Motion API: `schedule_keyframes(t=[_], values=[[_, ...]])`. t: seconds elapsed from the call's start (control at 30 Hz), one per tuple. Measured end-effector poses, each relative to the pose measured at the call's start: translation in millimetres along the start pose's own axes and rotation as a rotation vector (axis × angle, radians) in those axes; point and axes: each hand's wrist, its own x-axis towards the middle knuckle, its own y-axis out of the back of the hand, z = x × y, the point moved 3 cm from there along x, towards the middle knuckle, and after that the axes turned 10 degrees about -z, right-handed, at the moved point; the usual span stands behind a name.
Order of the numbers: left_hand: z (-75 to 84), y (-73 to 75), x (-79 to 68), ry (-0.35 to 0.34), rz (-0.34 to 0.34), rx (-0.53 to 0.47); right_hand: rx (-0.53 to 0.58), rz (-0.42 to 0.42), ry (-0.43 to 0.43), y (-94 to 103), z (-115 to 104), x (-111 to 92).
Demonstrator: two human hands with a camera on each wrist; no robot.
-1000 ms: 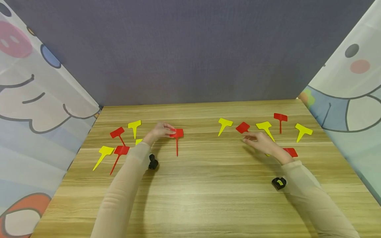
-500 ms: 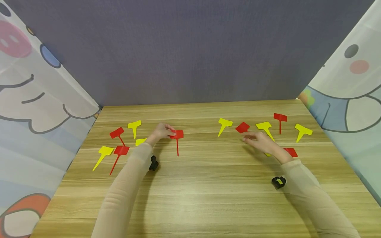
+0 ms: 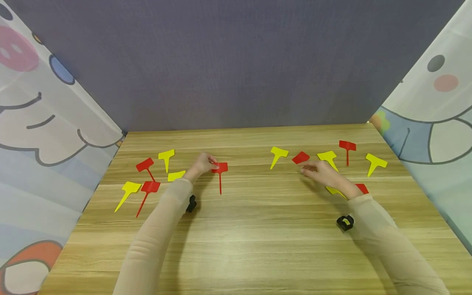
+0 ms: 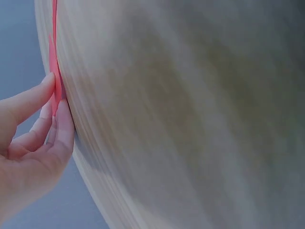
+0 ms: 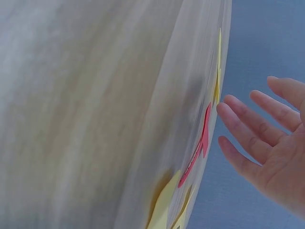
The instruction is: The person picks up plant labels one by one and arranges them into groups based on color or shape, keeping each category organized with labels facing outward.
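Note:
My left hand [image 3: 203, 163] pinches the head of a red T-shaped plant label [image 3: 222, 167] between thumb and fingers. The label's thin stem points toward me. In the left wrist view, the thumb and fingertips grip this label [image 4: 56, 81] edge-on, close over the table. My right hand [image 3: 322, 174] is above the right-hand group with its fingers relaxed and apart, holding nothing. Just beyond its fingertips lies another red plant label [image 3: 300, 157], its stem hidden by the hand in the head view. The right wrist view shows that red label [image 5: 202, 136] on the tabletop beside the open fingers.
Yellow plant labels [image 3: 166, 157] and red ones [image 3: 150, 187] lie scattered at the left of the wooden table [image 3: 258, 246]. More yellow labels [image 3: 278, 154] and red ones [image 3: 347, 145] lie at the right. A grey panel [image 3: 236, 65] stands along the back edge.
My left hand has shifted slightly to the right and nearer, the red plant label moving a little with it. The right hand has shifted slightly, uncovering more of the yellow label beneath its wrist.

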Motion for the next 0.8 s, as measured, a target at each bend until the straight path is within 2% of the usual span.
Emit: schedule_keyframes(t=[0.23,0.33,0.4,0.5,0.53,0.6,0.63,0.73,0.8], values=[[2.2,-0.8,-1.2,-0.012,-0.012,0.086,-0.003,-0.019,-0.019,-0.1,2,2],[0.8,-1.3,4.6,0.005,-0.026,0.138,0.006,-0.026,-0.021,1.0,2,3],[1.1,-2.8,7.0,-0.028,-0.043,0.172,0.010,-0.031,-0.021,2.0,2,3],[-35.3,-3.3,46.6,-0.190,-0.037,0.210,0.000,-0.029,-0.008,4.1,1,5],[-39.9,-3.0,52.5,-0.207,-0.050,0.228,-0.006,-0.027,-0.002,4.8,2,6],[-36.1,-2.8,49.3,-0.214,-0.045,0.268,-0.012,-0.026,0.002,6.4,3,8],[-30.2,-2.6,42.6,-0.216,-0.037,0.293,-0.017,-0.026,-0.001,7.5,4,8],[13.9,-3.0,-4.8,-0.144,-0.036,0.355,-0.021,-0.043,-0.026,11.3,5,10],[24.0,-3.5,-20.7,-0.217,-0.004,0.391,-0.024,-0.056,-0.042,13.8,6,10]])
